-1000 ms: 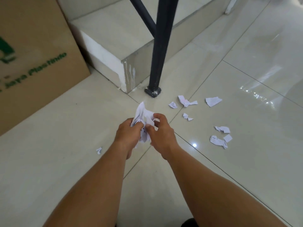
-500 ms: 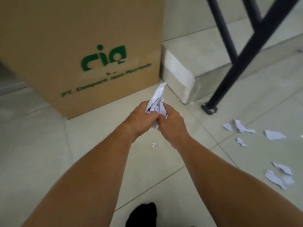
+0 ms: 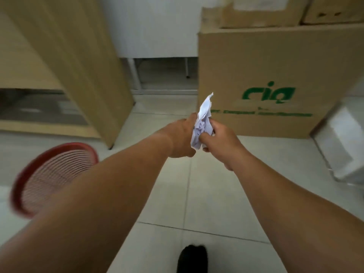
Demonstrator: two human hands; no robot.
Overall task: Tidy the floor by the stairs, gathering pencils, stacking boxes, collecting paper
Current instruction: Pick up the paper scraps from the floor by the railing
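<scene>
L hand (image 3: 182, 139) + R hand (image 3: 221, 143) both clamp paper wad (image 3: 201, 128). Wad gathered, not yet binned; red basket (image 3: 39, 164) lower L, near. Pencils: none seen.

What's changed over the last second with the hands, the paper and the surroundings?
The view swung left: the loose scraps and railing post have left the picture, the printed cardboard box now sits at right, and a red basket has appeared at left. Unchanged: the left hand and right hand still grip the crumpled paper between them.
</scene>
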